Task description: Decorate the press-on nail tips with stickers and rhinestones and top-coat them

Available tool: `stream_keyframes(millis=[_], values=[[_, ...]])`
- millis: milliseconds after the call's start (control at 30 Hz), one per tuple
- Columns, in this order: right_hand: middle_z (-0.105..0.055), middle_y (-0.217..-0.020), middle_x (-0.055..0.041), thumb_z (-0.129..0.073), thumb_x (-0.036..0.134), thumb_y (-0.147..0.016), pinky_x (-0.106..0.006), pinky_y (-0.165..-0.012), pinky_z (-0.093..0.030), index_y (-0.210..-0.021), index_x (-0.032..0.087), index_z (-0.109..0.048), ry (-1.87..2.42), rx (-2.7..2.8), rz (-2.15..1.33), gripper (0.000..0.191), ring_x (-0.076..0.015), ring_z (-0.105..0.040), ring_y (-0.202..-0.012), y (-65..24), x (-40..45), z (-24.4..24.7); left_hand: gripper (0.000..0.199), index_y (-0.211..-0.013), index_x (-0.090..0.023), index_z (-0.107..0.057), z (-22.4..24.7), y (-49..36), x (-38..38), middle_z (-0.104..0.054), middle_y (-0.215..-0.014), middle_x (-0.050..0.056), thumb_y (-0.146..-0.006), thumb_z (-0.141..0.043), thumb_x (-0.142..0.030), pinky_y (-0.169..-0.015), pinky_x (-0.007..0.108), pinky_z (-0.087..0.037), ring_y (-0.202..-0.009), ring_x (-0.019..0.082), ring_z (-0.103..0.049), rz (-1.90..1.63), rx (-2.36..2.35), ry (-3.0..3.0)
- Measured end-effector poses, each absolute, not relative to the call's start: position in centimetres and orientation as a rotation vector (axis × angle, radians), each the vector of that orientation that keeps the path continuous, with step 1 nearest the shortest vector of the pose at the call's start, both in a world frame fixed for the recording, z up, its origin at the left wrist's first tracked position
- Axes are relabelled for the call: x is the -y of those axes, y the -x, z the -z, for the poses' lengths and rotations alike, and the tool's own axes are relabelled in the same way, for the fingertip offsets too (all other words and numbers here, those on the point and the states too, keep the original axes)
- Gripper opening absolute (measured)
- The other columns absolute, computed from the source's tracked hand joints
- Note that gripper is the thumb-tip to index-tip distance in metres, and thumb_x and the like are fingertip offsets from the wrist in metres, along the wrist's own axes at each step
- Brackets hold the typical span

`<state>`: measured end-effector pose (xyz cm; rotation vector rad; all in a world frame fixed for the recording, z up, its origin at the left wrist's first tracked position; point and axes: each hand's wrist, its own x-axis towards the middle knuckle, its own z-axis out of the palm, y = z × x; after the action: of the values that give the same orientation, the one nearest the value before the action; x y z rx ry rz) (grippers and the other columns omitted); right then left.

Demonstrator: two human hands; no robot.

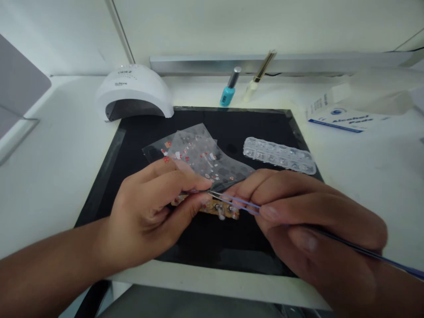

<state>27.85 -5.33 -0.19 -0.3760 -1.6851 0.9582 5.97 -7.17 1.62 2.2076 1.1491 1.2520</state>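
Note:
My left hand (159, 203) pinches something thin and small between thumb and index finger; most of it is hidden. Purple tweezers (238, 203) are held in my right hand (308, 221), their tips touching the spot at my left fingertips. Just beneath lies an orange-brown strip (205, 207) with small shiny pieces on it, partly covered by my left hand. Behind the hands, clear sticker sheets (198, 152) with small red and white designs overlap on the black mat (228, 128).
A clear lidded case (279, 155) lies at the mat's right. Behind stand a white lamp (134, 90), a turquoise bottle (228, 93) and a pale bottle (251, 89) with a gold cap. An alcohol pads box (347, 117) is at the right.

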Motion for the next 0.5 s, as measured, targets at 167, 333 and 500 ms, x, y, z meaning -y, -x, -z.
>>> stream_keyframes(millis=[167,333,500], values=[[-0.067,-0.081,-0.009,-0.055,0.013,-0.084,-0.048,-0.068,-0.061,-0.104,0.016,-0.075,0.347,1.687,-0.981,0.028,-0.0265,-0.069,-0.078,-27.72,5.16,0.0,0.017,-0.097,-0.025,-0.069,-1.7,-6.07,7.21,-0.071,-0.08,0.001,-0.088,-0.065,-0.012,-0.068,0.032,-0.06,-0.074,0.016,-0.066,-1.253,-1.154,-2.195],[-0.067,-0.082,-0.0086,-0.054,0.01,-0.084,-0.046,-0.07,-0.061,-0.106,0.014,-0.074,0.301,1.663,-1.036,0.03,-0.0251,-0.068,-0.079,-27.63,4.96,-0.13,0.018,-0.096,-0.023,-0.068,-1.7,-6.07,7.15,-0.07,-0.08,0.001,-0.086,-0.065,-0.009,-0.069,0.032,-0.059,-0.076,0.016,-0.065,-1.254,-1.126,-2.192],[-0.067,-0.081,-0.0086,-0.054,0.011,-0.084,-0.047,-0.07,-0.062,-0.104,0.012,-0.074,0.288,1.666,-1.016,0.028,-0.025,-0.069,-0.077,-27.58,4.86,-0.1,0.017,-0.097,-0.025,-0.068,-1.74,-6.12,7.13,-0.072,-0.082,0.001,-0.087,-0.066,-0.011,-0.069,0.032,-0.06,-0.076,0.016,-0.066,-1.262,-1.147,-2.182]])
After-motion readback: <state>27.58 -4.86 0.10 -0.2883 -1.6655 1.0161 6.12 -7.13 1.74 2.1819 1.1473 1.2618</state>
